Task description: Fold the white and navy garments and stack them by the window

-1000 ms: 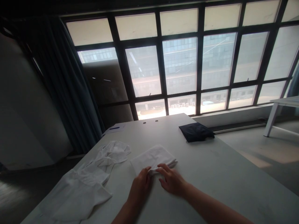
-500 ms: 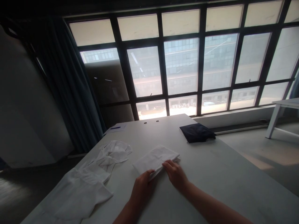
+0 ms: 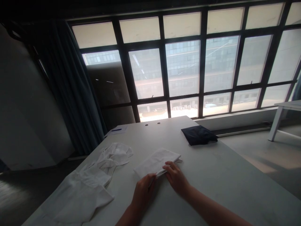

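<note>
A folded white garment (image 3: 155, 160) lies on the white table in front of me, with its layers showing along the near edge. My left hand (image 3: 143, 187) pinches its near corner, thumb on top and the other fingers mostly hidden underneath. Farther right along that edge, my right hand (image 3: 175, 176) grips the layers, its fingers curled over the top. Left of my hands, a white short-sleeved shirt (image 3: 75, 194) is spread out loosely. Beyond it sits a crumpled white garment (image 3: 116, 153), partly overlapping the shirt.
A dark folded cloth (image 3: 199, 135) rests near the table's right edge. Paper with a pen (image 3: 117, 129) lies at the far left corner of the table (image 3: 207, 185). Two round cable holes are at the far end. Behind stand windows and a blue curtain (image 3: 70, 94); another white table (image 3: 279, 117) is at right.
My left fingertips have slid slightly right along the near edge. My right fingers have shifted a little farther over the garment's top. The garment stays in nearly the same place.
</note>
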{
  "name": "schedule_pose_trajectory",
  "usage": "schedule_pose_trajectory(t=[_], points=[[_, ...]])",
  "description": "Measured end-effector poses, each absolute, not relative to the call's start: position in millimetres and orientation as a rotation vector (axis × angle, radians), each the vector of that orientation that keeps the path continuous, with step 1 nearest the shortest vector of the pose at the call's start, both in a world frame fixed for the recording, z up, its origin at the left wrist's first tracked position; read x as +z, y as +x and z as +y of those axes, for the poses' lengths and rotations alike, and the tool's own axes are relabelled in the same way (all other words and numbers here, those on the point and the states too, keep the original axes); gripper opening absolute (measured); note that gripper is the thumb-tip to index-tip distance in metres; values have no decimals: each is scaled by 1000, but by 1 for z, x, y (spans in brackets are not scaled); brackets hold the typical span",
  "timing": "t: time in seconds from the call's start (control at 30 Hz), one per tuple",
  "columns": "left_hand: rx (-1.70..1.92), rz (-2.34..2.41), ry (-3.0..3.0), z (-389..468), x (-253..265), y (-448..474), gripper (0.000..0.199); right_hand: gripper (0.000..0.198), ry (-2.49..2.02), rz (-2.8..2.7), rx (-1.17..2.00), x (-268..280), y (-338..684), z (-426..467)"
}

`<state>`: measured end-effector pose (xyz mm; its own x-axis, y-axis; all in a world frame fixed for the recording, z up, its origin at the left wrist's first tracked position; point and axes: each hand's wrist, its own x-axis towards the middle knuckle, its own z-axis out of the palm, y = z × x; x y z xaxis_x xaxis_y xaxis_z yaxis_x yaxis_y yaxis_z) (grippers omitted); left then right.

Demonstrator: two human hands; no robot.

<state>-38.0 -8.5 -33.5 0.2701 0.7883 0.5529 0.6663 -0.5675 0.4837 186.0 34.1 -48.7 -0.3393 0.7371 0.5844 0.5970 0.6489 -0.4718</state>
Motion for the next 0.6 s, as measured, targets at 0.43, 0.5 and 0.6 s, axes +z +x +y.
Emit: schedule_pose_trajectory(t=[0.43,0.5,0.6], points=[[1468,1487,2243,-13,-23,-48,39,19,-957,-2044,-67,19,217,46],[1512,1526,2228,-12,-24,-49,39,20,-939,-2030,-65,49,236,47],[1481,1566,2219,-8,-31,-50,35,24,-972,-2060,-20,92,270,42]])
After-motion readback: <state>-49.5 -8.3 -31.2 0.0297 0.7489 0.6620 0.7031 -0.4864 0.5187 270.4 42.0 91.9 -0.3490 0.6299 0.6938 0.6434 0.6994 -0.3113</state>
